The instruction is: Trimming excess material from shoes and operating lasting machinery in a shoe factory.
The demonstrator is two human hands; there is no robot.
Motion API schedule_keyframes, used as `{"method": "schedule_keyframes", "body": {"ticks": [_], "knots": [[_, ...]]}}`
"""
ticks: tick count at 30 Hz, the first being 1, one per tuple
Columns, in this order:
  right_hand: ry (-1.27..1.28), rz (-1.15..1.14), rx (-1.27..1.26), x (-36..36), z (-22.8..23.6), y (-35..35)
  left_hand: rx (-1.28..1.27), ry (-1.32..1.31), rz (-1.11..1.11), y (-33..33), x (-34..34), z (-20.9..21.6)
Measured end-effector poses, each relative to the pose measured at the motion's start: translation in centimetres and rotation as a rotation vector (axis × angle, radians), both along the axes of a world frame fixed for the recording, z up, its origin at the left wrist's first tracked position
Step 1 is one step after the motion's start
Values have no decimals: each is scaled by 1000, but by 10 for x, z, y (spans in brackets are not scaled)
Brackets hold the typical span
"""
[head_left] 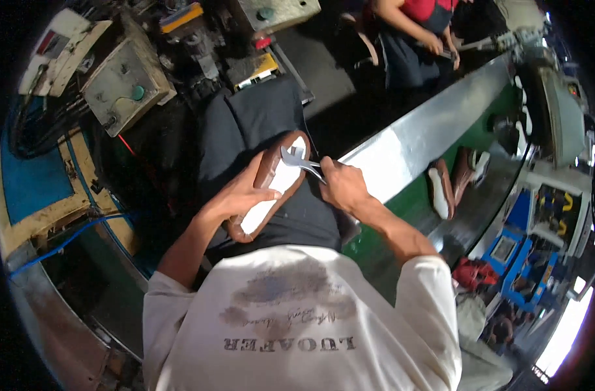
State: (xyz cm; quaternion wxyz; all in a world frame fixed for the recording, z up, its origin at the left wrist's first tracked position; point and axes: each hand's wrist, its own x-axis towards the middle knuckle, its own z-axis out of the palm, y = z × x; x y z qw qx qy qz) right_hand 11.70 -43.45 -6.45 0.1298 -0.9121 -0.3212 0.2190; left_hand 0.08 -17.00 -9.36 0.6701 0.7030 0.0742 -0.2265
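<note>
A brown leather shoe upper lies bottom up across my lap, its long white sole side facing me. My left hand is closed round its left side, with the thumb pressed on the white surface. In my right hand are metal pincers, gripped by the handles. Their curved jaws rest at the far end of the white sole, beside a small grey patch. Whether the jaws pinch anything is too small to tell.
To my right runs a green conveyor belt with a shiny metal edge. More brown shoes with white soles lie on it. A co-worker stands beyond. Machine boxes stand at the far left, near a blue-topped bench.
</note>
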Motion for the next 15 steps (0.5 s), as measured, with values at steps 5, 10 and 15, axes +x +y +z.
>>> {"method": "schedule_keyframes", "body": {"ticks": [5, 10, 15], "knots": [[-37, -155, 175, -8, 3, 13, -16, 51, 45, 2, -2, 10], [-9, -9, 164, 2, 7, 9, -115, 63, 196, 23, -27, 39], [262, -260, 453, -21, 4, 44, -422, -19, 802, 82, -136, 46]]}}
